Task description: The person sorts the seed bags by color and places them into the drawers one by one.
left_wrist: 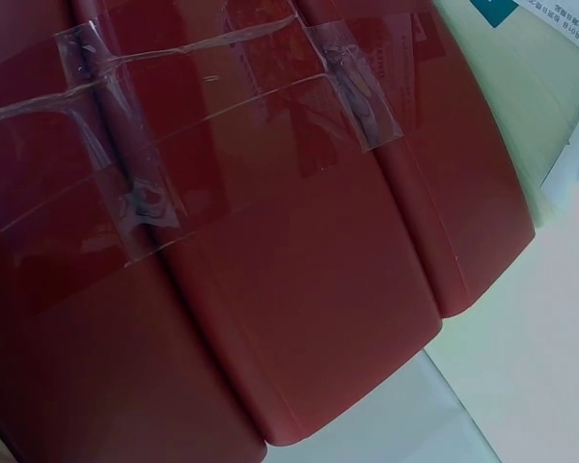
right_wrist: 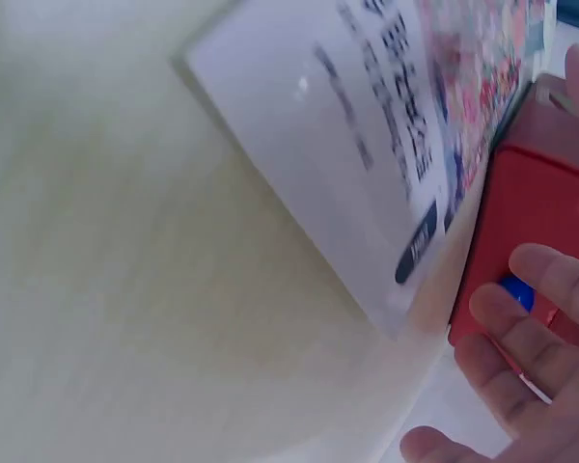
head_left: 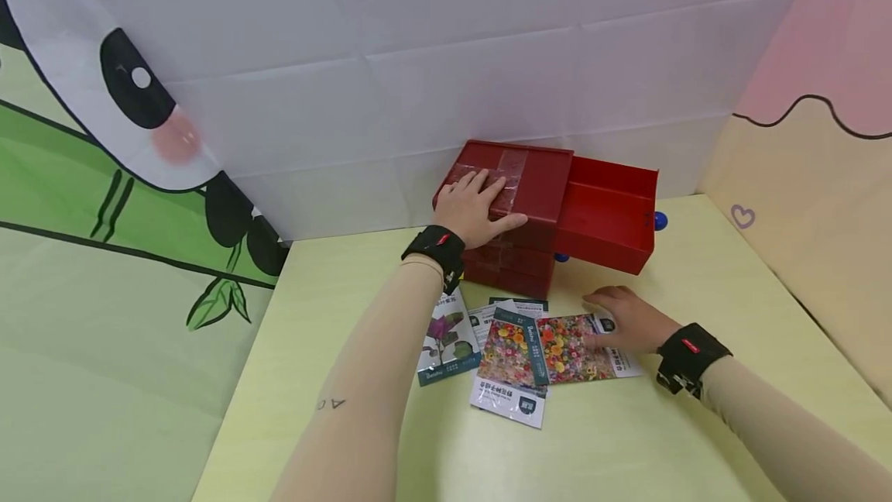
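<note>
The left hand [head_left: 471, 215] rests with spread fingers on the taped top of a red drawer box [head_left: 536, 177]; the left wrist view shows the box's taped side [left_wrist: 299, 231]. An upper drawer [head_left: 608, 208] is pulled out to the right and holds nothing visible. The right hand [head_left: 627, 320] is over the right end of a flower-pattern packet [head_left: 567, 351], fingertips at its surface. Loosely bent, parted fingers of the right hand [right_wrist: 545, 362] appear in the right wrist view beside the packet's white end [right_wrist: 338, 145]; whether they touch it cannot be told there.
Several other packets lie partly overlapping before the box, including one with purple flowers [head_left: 446, 339] and one with a white lower end [head_left: 512, 403]. A blue knob [head_left: 660, 221] sticks out from the drawer. Printed sheets hang behind and at the right of the table [head_left: 474, 463].
</note>
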Demonstrator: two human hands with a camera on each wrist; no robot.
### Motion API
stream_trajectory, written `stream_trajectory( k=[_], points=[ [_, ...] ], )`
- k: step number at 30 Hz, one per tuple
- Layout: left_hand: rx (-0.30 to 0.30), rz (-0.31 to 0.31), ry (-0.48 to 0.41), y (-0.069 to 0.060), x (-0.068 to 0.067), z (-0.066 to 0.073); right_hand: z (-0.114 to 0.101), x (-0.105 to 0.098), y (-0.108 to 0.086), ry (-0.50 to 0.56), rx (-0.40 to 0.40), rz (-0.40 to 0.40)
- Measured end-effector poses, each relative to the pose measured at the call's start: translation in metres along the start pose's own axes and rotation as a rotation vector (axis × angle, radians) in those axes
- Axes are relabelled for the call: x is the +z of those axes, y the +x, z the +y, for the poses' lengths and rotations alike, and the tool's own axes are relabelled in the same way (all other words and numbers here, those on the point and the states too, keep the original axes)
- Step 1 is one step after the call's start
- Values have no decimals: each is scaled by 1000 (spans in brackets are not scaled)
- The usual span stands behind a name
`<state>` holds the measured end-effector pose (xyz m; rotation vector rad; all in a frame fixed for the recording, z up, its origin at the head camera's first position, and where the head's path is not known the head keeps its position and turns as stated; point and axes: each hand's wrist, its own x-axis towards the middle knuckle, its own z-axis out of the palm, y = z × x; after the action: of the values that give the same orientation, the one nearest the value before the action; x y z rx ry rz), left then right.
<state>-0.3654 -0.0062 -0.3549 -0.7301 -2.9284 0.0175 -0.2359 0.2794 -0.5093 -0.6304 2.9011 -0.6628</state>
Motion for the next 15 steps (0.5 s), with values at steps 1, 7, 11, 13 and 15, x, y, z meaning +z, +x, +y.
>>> stream_trajectory(
  k=[1,7,11,13,15],
  points=[
    [-1,2,1,0,-1,0,1,-2,2,0,-2,10],
    [-5,15,8,2,-5,-3,1,-6,15,-19,-37,11],
    [-7,21,12,3,-4,-2,0,-1,19,6,-19,-36],
    [-7,14,10,2,-2,0,-1,3,18,4,-7,-68],
    [-6,-1,9,2,0,1,-1,6,18,-6,5,-93]
  ],
)
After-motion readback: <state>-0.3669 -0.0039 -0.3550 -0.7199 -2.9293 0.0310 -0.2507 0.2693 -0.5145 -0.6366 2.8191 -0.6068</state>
